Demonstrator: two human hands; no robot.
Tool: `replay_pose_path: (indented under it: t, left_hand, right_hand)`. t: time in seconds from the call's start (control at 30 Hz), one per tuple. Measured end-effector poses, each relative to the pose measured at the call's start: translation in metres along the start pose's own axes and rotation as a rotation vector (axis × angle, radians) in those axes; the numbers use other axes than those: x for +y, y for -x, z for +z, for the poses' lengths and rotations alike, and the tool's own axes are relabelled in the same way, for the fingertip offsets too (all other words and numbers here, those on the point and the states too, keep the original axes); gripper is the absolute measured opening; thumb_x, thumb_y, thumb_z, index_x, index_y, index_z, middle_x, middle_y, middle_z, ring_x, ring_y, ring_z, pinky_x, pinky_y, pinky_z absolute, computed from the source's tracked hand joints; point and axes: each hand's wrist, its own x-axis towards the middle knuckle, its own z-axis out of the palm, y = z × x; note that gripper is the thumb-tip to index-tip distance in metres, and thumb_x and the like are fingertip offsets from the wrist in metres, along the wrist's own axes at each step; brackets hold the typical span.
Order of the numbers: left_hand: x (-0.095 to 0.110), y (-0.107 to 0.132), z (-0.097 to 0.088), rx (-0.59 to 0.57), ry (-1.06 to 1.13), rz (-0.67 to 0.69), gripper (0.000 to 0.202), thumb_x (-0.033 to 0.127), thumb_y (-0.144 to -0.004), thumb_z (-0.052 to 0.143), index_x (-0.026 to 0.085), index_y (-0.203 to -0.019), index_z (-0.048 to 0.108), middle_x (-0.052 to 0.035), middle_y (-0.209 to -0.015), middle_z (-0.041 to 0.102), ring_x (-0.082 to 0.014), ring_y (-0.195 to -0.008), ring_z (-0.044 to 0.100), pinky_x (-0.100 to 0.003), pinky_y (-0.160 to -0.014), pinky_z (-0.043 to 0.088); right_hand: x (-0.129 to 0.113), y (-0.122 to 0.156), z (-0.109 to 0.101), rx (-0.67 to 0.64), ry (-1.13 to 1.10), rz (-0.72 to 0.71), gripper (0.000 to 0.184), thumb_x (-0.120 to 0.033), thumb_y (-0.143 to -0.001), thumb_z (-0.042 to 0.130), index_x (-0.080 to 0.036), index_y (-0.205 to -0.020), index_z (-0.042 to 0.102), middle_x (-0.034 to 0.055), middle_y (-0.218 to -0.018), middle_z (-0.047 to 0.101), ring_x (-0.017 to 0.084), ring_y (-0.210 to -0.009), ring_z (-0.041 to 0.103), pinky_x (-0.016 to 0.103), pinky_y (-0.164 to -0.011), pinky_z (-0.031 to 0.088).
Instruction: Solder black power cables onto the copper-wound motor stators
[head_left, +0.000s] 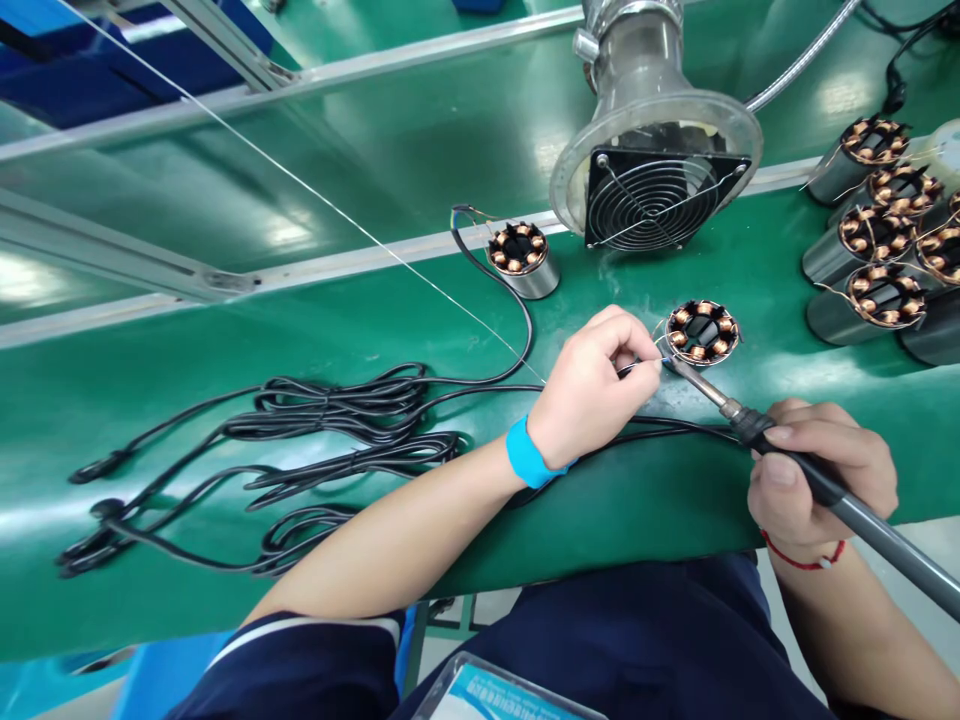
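Note:
In the head view my left hand (pixel 600 370) pinches the stripped end of a black power cable, close to the near-left edge of a motor stator (pixel 703 333) with copper windings. A soldering iron (pixel 780 440) is in my right hand (pixel 825 475), its grip wrapped by the fingers. The iron's tip meets the thin wire ends just beyond my left fingertips, beside the stator. Whether the tip touches the wire or only lies against it is too small to tell. A thin pale strand (pixel 360 225) runs from the upper left down to my left wrist.
Bundled black cables (pixel 337 410) lie on the green bench at left. Another stator (pixel 523 258), with a cable at its wires, stands near the back ledge. A fume extractor (pixel 656 190) with a fan grille hangs above. Several more stators (pixel 870 300) crowd the right side.

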Motion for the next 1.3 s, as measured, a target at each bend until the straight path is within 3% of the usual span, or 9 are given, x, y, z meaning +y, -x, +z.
replay_pose_path:
  t: [0.37,0.57,0.7,0.83,0.97,1.07,1.13,1.23,1.3]
  left_hand:
    - [0.001,0.0,0.0,0.0,-0.001,-0.012,0.015,0.004,-0.071,0.056,0.017,-0.063,0.054,0.0003,-0.072,0.053,-0.0103,-0.066,0.049,-0.024,-0.059,0.04]
    - [0.001,-0.001,-0.001,0.001,-0.003,-0.011,0.014,0.005,-0.071,0.056,0.017,-0.064,0.056,0.0001,-0.072,0.054,-0.0107,-0.067,0.051,-0.024,-0.06,0.042]
    - [-0.001,-0.001,-0.001,0.003,0.006,-0.003,0.014,0.005,-0.071,0.056,0.017,-0.064,0.056,0.0002,-0.073,0.054,-0.0106,-0.067,0.051,-0.023,-0.06,0.041]
    - [-0.001,-0.001,0.0,-0.002,0.004,-0.005,0.013,0.006,-0.072,0.057,0.017,-0.065,0.056,0.0001,-0.073,0.054,-0.0112,-0.069,0.051,-0.024,-0.061,0.042]
    - [-0.003,-0.001,-0.002,-0.019,0.058,-0.004,0.01,0.009,-0.075,0.058,0.017,-0.068,0.056,-0.0002,-0.076,0.053,-0.0103,-0.068,0.05,-0.024,-0.062,0.043]
    - [-0.005,-0.003,-0.01,-0.089,0.18,-0.098,0.009,0.014,-0.075,0.061,0.018,-0.081,0.055,0.0031,-0.071,0.052,-0.007,-0.057,0.047,-0.021,-0.053,0.04]
    - [-0.005,-0.006,-0.017,-0.206,0.261,-0.235,0.015,0.018,-0.076,0.064,0.018,-0.087,0.053,0.0052,-0.066,0.052,-0.0062,-0.051,0.048,-0.018,-0.047,0.038]
    - [-0.004,-0.012,-0.027,-0.417,0.304,-0.4,0.015,0.027,-0.078,0.065,0.016,-0.078,0.055,0.0021,-0.066,0.058,-0.0059,-0.05,0.049,-0.017,-0.044,0.036]
    - [-0.003,-0.015,-0.031,-0.404,0.343,-0.433,0.02,0.031,-0.076,0.067,0.015,-0.069,0.056,0.0015,-0.063,0.058,-0.0046,-0.049,0.044,-0.017,-0.043,0.032]
  right_hand:
    - [0.004,-0.002,-0.001,-0.007,0.127,-0.032,0.019,-0.024,-0.086,0.065,-0.023,-0.105,0.066,-0.0012,-0.067,0.058,0.014,-0.054,0.055,0.03,-0.047,0.047]
    - [-0.001,-0.006,-0.004,-0.144,0.27,0.202,0.049,-0.037,-0.091,0.063,-0.034,-0.138,0.05,0.0039,-0.099,0.073,0.025,-0.077,0.072,0.042,-0.068,0.06]
    - [-0.009,-0.034,-0.008,-0.305,0.203,0.318,0.042,-0.034,-0.097,0.054,-0.036,-0.138,0.048,-0.0001,-0.098,0.074,0.021,-0.077,0.072,0.037,-0.07,0.061]
    - [-0.007,-0.054,-0.005,-0.48,0.279,0.21,0.036,-0.028,-0.096,0.055,-0.03,-0.132,0.052,0.0016,-0.102,0.074,0.023,-0.098,0.07,0.039,-0.085,0.058]
    - [-0.003,-0.052,-0.001,-0.541,0.342,0.13,0.041,-0.024,-0.093,0.056,-0.027,-0.134,0.049,0.003,-0.107,0.073,0.025,-0.1,0.069,0.041,-0.083,0.055]
    - [-0.001,-0.053,0.002,-0.499,0.343,0.131,0.037,-0.022,-0.093,0.054,-0.029,-0.129,0.051,0.0014,-0.101,0.074,0.023,-0.094,0.07,0.039,-0.081,0.055]
    - [0.003,-0.055,0.006,-0.489,0.348,0.157,0.037,-0.02,-0.091,0.053,-0.028,-0.127,0.049,0.0024,-0.102,0.073,0.023,-0.094,0.069,0.041,-0.084,0.054]
    - [0.014,-0.056,0.012,-0.549,0.339,0.142,0.048,-0.019,-0.085,0.054,-0.025,-0.132,0.043,0.0075,-0.118,0.068,0.026,-0.105,0.066,0.047,-0.092,0.051]
    - [0.023,-0.053,0.018,-0.598,0.336,0.087,0.054,-0.02,-0.082,0.056,-0.024,-0.134,0.04,0.0093,-0.124,0.064,0.028,-0.112,0.063,0.05,-0.098,0.047]
